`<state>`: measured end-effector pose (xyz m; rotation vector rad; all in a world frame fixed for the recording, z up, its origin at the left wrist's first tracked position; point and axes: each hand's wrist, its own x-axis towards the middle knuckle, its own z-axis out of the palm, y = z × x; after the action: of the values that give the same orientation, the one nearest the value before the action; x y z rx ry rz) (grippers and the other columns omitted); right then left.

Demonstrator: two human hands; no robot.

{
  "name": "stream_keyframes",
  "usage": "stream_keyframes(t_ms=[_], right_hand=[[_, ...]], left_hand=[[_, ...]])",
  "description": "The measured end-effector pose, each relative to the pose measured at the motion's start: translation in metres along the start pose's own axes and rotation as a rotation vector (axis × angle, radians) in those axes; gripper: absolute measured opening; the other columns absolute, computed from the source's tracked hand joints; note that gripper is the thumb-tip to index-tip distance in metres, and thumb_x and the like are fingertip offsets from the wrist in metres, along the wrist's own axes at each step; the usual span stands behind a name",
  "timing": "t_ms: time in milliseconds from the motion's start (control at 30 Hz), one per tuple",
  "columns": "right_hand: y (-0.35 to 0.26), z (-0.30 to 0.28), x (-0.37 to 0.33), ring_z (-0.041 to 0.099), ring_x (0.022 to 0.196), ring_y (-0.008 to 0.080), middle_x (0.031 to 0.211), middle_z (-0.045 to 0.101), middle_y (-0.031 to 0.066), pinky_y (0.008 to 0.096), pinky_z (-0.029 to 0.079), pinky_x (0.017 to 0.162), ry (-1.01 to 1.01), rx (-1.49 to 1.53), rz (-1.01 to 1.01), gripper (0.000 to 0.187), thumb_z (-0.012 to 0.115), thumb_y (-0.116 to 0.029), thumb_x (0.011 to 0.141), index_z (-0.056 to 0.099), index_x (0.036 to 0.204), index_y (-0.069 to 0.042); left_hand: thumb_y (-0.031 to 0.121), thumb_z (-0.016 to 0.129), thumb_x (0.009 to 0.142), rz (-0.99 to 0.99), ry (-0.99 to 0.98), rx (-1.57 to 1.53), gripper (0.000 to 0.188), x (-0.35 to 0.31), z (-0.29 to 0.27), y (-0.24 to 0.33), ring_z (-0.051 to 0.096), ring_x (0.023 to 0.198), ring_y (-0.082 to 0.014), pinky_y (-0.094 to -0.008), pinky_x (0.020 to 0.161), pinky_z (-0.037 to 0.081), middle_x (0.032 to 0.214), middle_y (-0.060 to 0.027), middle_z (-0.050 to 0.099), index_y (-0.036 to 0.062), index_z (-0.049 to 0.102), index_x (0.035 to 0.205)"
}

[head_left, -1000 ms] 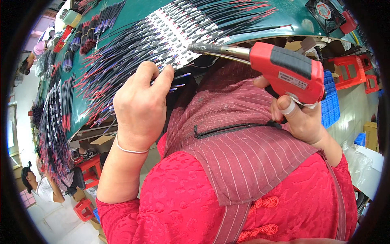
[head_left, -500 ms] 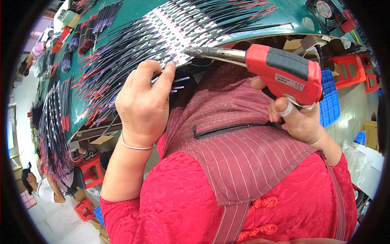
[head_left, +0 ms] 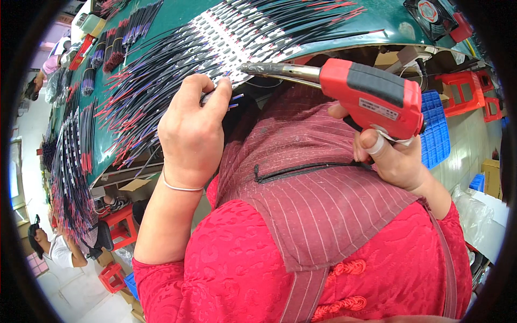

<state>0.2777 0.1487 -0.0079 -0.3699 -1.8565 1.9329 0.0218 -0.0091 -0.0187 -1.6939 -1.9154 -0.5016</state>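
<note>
My right hand point(head_left: 396, 156) is wrapped round the grip of a red and black soldering gun point(head_left: 374, 94), a white band on one finger. The gun's dark tip reaches left to the near edge of a white circuit board panel point(head_left: 229, 46). Rows of small parts cover the panel, with many dark wires fanning out to both sides. At that same edge my left hand point(head_left: 194, 129) pinches thin wires point(head_left: 235, 101), whose blue and white ends stick out past the fingers. Where the wires meet the board is partly hidden by the fingers.
The panel lies on a green table point(head_left: 371, 37) with a curved near edge. Wire bundles point(head_left: 116, 48) lie at its far left, and a small black fan point(head_left: 430, 19) stands at far right. Blue crate point(head_left: 435, 129) and red stools point(head_left: 463, 94) are on the right. Another person point(head_left: 56, 250) sits at left.
My left hand has shifted slightly right and up, with fewer wire ends showing past its fingers. The soldering gun has moved a little to the left.
</note>
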Motion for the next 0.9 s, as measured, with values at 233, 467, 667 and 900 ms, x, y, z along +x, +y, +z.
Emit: stream_keyframes(t_ms=[233,467,667,900], right_hand=[[-0.005,0.001,0.001,0.061,0.095,0.0062,0.121,0.067,0.0093,0.0221,0.051,0.077,0.010,-0.028,0.089,0.037,0.064,-0.003,0.093,0.057,0.130,-0.004],[0.002,0.001,0.000,0.061,0.091,0.0060,0.122,0.066,0.0117,0.0207,0.051,0.074,0.002,0.021,0.018,0.035,0.063,-0.002,0.093,0.058,0.128,-0.003],[0.006,0.002,0.003,0.060,0.076,0.0049,0.120,0.067,0.0124,0.0196,0.050,0.061,0.061,-0.010,-0.041,0.035,0.063,-0.008,0.096,0.056,0.130,-0.003],[0.008,0.001,0.003,0.053,0.062,0.0040,0.119,0.068,0.0129,0.0201,0.047,0.055,0.142,0.025,-0.085,0.037,0.061,-0.016,0.098,0.055,0.132,-0.002]], left_hand=[[-0.001,0.066,0.073,-0.036,-0.027,-0.009,0.027,0.000,-0.006,0.004,0.062,0.069,-0.0219,-0.0323,0.058,0.049,0.090,-0.0068,0.059,0.0086,0.072,0.098],[-0.006,0.065,0.073,-0.032,-0.036,-0.010,0.028,0.002,-0.004,0.002,0.062,0.070,-0.0237,-0.0334,0.058,0.050,0.091,-0.0074,0.061,0.0061,0.070,0.098],[-0.011,0.057,0.086,-0.178,0.046,-0.204,0.030,0.009,-0.018,-0.008,0.062,0.077,-0.0183,-0.0293,0.066,0.051,0.097,-0.0089,0.064,0.0039,0.068,0.109],[0.011,0.052,0.102,-0.690,0.212,-1.506,0.028,0.036,-0.095,-0.010,0.036,0.058,-0.0019,-0.0166,0.044,0.027,0.101,-0.0056,0.057,-0.0037,0.052,0.126]])
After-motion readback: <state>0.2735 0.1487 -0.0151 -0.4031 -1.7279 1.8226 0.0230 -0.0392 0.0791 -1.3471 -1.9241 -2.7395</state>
